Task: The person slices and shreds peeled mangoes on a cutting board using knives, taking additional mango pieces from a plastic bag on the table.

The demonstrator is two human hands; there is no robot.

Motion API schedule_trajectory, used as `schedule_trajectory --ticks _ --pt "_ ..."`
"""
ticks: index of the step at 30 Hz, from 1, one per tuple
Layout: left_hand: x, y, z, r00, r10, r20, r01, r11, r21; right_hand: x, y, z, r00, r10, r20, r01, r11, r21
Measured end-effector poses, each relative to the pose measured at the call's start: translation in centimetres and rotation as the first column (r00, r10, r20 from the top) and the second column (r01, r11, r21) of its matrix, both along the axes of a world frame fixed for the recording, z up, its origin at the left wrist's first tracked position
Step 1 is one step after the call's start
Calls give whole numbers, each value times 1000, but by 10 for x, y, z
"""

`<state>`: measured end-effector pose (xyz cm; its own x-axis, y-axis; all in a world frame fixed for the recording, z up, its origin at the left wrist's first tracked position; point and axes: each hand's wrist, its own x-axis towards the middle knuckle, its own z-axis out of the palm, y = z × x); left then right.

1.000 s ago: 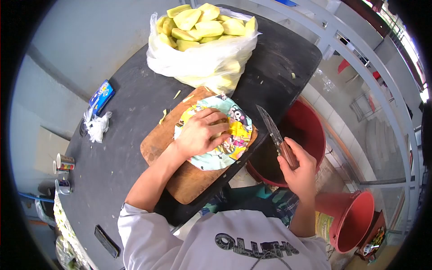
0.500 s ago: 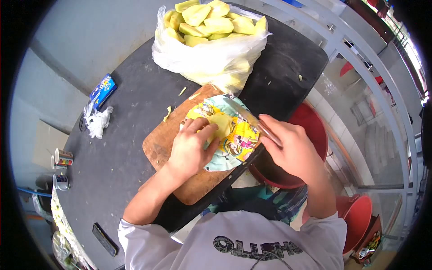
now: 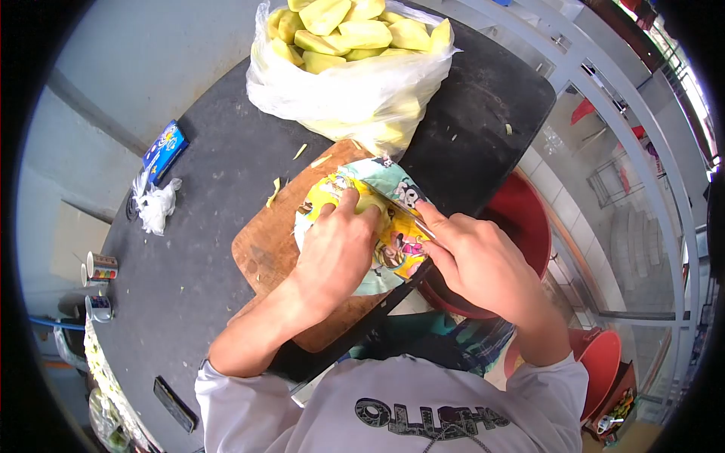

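Note:
My left hand (image 3: 332, 249) curls its fingers over a pale yellow-green piece of peeled fruit (image 3: 371, 202), which looks like mango and is mostly hidden under them. The piece rests on a cartoon-printed sheet or mat (image 3: 404, 245) in yellow and mint, lying on a wooden cutting board (image 3: 264, 238). My right hand (image 3: 479, 260) is closed round the handle of a knife (image 3: 394, 202). Its blade points up and left over the print, right beside the fruit and my left fingertips. Whether the edge touches the fruit I cannot tell.
A white plastic bag (image 3: 340, 106) full of peeled fruit pieces (image 3: 362, 34) stands behind the board. Left on the black table (image 3: 204, 302) are a blue packet (image 3: 165, 151), a crumpled bag (image 3: 156, 205), cups (image 3: 100, 266) and a phone (image 3: 175, 404). A red bucket (image 3: 521, 211) stands below the right edge.
The knife and my right hand have moved left, bringing the blade close to the fruit. My left hand has shifted slightly right, covering more of the piece.

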<state>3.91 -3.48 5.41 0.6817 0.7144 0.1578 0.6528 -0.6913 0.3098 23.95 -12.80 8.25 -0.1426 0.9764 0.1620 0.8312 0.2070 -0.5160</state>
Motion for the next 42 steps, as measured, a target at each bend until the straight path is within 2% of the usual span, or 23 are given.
schedule_trajectory --ticks 6,10,15,19,21,22,25,27,31,33,36,39,42 --pt "7 3 0 999 22 -24 -23 999 -28 -12 -5 30 986 30 165 -28 999 -17" --pt "7 3 3 998 47 -38 -49 997 -57 -9 0 9 986 19 164 -12 999 -47" --pt "9 0 -2 998 64 -30 -65 997 -38 -9 -4 22 996 28 82 -25 999 -37" --pt "8 -3 -5 993 116 -34 -117 993 -34 -15 2 15 992 33 118 -24 997 -71" --pt "8 -1 -4 994 111 -19 -112 993 -46 -11 3 16 996 43 78 -37 997 -74" --pt "8 -1 -4 994 109 -17 -110 993 -33 -9 3 19 999 41 10 -41 999 -17" --pt "8 -3 -4 994 111 -16 -112 994 -18 -11 2 29 998 60 -9 -60 998 -9" --pt "7 -5 -2 995 95 -21 -95 995 -11 -12 6 14 998 58 4 -58 998 -26" --pt "6 -7 -7 994 108 -17 -108 994 -23 -11 6 26 999 47 7 -46 993 -112" --pt "6 -5 -8 993 117 -8 -117 993 5 -14 4 31 998 64 -29 -66 996 -60" --pt "6 -8 -4 993 118 -18 -118 993 -16 -17 16 4 999 38 13 -38 999 -26" --pt "4 -8 -5 994 108 4 -108 994 -26 -16 14 21 996 73 -59 -78 993 -83" --pt "1 -6 -8 996 91 0 -91 996 -5 -20 11 27 996 69 -61 -72 996 -53"
